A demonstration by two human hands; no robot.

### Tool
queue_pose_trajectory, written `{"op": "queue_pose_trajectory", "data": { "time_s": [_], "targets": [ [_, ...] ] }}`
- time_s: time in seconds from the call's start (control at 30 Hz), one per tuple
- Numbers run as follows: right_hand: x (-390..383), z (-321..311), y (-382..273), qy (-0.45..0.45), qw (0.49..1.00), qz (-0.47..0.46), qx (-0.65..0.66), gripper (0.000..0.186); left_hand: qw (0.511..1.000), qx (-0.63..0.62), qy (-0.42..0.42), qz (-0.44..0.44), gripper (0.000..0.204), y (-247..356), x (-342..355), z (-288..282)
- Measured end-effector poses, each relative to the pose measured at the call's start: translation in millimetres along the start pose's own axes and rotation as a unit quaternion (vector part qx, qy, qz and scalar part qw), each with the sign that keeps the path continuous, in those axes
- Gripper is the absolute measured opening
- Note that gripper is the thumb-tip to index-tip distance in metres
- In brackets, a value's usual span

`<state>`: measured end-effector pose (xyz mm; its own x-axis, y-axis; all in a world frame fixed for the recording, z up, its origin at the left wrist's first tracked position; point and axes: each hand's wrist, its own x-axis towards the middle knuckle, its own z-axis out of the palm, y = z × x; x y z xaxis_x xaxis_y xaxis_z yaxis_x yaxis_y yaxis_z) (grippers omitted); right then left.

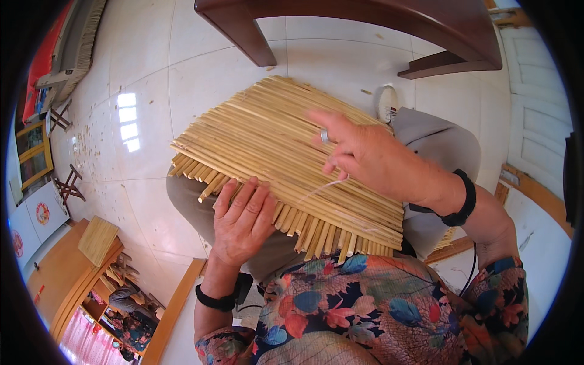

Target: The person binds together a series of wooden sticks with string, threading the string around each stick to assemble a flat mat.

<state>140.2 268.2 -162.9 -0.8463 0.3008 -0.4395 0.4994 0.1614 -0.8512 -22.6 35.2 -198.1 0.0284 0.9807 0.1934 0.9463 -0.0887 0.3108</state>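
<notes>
A mat of straw-coloured stalks (261, 125), laid side by side in a stepped, fan-like shape, rests across my lap. My left hand (244, 222) holds its near edge, fingers on top and the thumb hidden. Short stalk ends (322, 237) stick out along that edge, to the right of this hand. Over the right part of the mat is my right hand (359, 149), a ring on one finger and the index finger stretched out, slightly blurred. A thin pale thread (322, 187) runs from its thumb and curled fingers down to the stalks near the edge.
Dark wooden furniture legs (252, 36) stand on the tiled floor ahead, near my shoe (387, 103). At the lower left, a wooden table (64, 274) carries another stalk mat (97, 240). Folding stools (70, 185) and scattered bits lie beyond. A white door (535, 91) is at right.
</notes>
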Motion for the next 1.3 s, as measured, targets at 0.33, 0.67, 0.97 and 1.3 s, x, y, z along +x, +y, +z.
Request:
{"op": "queue_pose_trajectory", "data": {
  "time_s": [0.33, 0.67, 0.97, 1.3],
  "targets": [
    [-7.7, 24.9, 20.7, -0.117, 0.986, 0.024, 0.114, 0.012, 1.0, 0.003, 0.02, 0.001, 0.03, 1.8, 2.8, 5.0],
    [-0.8, 38.7, 33.5, -0.062, 0.986, -0.136, -0.068, 0.011, 1.0, 0.01, -0.017, -0.01, 0.017, 3.1, 4.4, 2.3],
    [12.4, 37.8, 39.1, -0.012, 0.981, -0.185, -0.054, 0.015, 0.999, 0.021, -0.025, -0.001, 0.014, 0.3, 2.8, 3.2],
    [1.8, 29.1, 28.7, -0.152, 0.982, 0.013, 0.112, 0.017, 1.0, 0.004, -0.012, -0.004, 0.017, 0.3, 2.4, 2.3]
  ]
}}
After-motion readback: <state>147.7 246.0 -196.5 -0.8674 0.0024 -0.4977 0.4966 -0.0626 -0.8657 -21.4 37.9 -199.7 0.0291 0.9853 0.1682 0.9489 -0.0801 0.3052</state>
